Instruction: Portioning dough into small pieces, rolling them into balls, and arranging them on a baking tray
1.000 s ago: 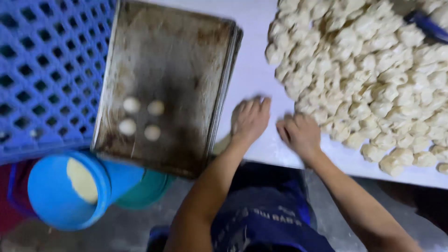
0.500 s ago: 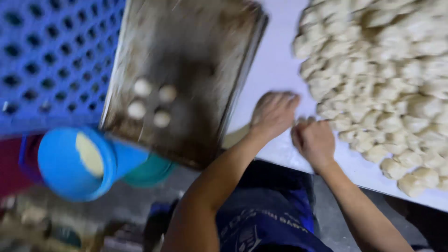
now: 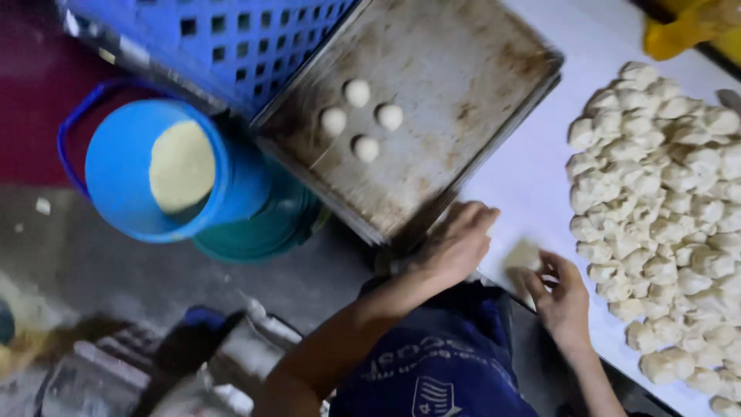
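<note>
white tabletop (image 3: 532,177) fills the right of the view, and a dim grey floor (image 3: 116,286) shows below its edge on the left. on the table a big heap of raw dough pieces (image 3: 664,216) spreads across the right side. beside it lies a worn, stained metal tray (image 3: 432,100), tilted in the view, its near corner reaching past the table edge. four small round dough balls (image 3: 360,121) sit close together on the tray, well apart from the heap. a blue plastic crate (image 3: 247,38) lies against the tray's far left side.

left hand (image 3: 455,243) rests palm down at the table edge, just beside the tray's near corner, fingers spread flat and blurred; whether anything lies under it i cannot tell. right hand (image 3: 559,293) sits near the heap's lower edge, fingers curled loosely, not closed around anything i can make out. between the two hands lies a pale dough piece (image 3: 523,255) on the table, just beside the right fingertips; touching or not, i cannot tell.

below the tray, off the table, stands a blue bucket (image 3: 166,174) with a yellowish mass inside, and a teal tub (image 3: 262,232) sits under it. a yellow object (image 3: 687,27) shows at the top right corner. dark blue clothing (image 3: 440,355) covers the person's front below the hands.
</note>
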